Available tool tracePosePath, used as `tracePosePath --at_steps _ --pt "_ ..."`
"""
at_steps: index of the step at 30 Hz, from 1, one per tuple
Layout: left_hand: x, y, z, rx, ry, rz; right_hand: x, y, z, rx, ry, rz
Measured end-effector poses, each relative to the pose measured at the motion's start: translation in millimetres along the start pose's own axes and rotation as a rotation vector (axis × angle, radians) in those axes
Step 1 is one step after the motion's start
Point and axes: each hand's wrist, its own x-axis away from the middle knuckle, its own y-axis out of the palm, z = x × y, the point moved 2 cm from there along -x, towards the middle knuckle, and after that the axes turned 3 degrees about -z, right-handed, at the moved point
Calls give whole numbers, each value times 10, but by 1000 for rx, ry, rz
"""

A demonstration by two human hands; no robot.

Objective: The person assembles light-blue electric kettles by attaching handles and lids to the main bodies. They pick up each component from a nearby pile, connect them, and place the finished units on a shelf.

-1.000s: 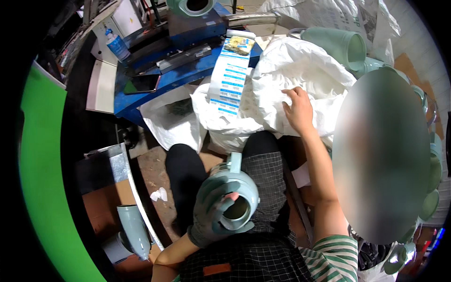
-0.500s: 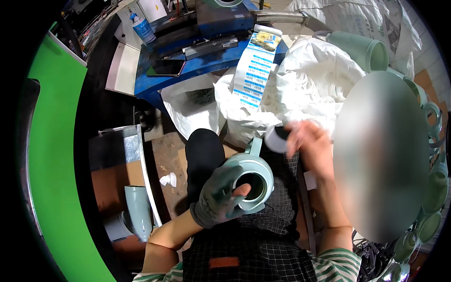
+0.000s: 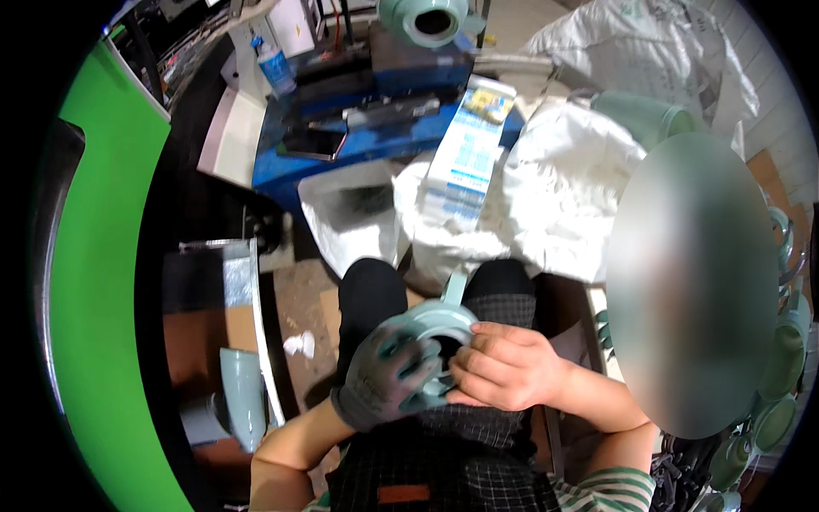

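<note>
On my lap a pale green jug body (image 3: 411,321) is tilted so its round mouth faces me, with its handle (image 3: 455,288) pointing away. My left hand (image 3: 384,375), in a grey-green glove, wraps the jug's left side with fingers over the rim. My bare right hand (image 3: 505,367) is at the right edge of the mouth, its fingers bent and pressed together at the rim. Whatever those fingers pinch is hidden behind them.
Ahead are white sacks (image 3: 559,179) and a strip of printed labels (image 3: 469,149). A blue bench (image 3: 277,171) carries a phone (image 3: 313,143), a spray bottle (image 3: 275,68) and another green jug (image 3: 422,19). Green parts (image 3: 242,397) lie in the left bin; several more stand at right.
My right hand has come from beside the sacks, where it carried a white ring-shaped piece, down to the jug's mouth. That piece no longer shows. My view has shifted slightly.
</note>
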Motion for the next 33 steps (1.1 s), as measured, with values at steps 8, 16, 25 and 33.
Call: tracePosePath --at_steps 8,16,25,33 --pt "-6 -70 -92 -90 37 -172 93 143 -14 -185 68 -188" --pt "-93 -106 -91 -104 -75 -169 46 177 138 -117 11 -178" --pt "-43 -131 6 -162 -15 -52 85 345 70 -370 206 -212" --pt "113 -68 -45 -116 -129 -58 -89 457 143 18 -185 -195"
